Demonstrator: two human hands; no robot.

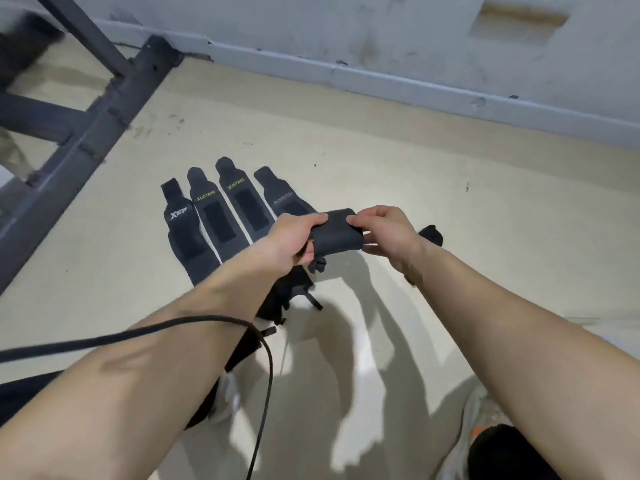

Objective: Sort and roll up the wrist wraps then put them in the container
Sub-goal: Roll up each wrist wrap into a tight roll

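I hold the roll just right of the flat wraps, left hand and right hand each pinching one end. It looks light, soft and springy (likely to unwind), so I'd grip across the loose flap.

Rolled wrist wrap, middle: plain black. Flat ones lie at its 10 o'clock. XTEP wrap: black w/ white logo. First XUEYING wrap & second XUEYING wrap: black, yellow-green letters, pale edge strip. Fourth wrap: dark grey, faint grey letters. Floor: cream. Metal frame, 10 o'clock: dark grey. Cable, 8 o'clock: black. Shoe, 5 o'clock: whitish w/ orange bit.
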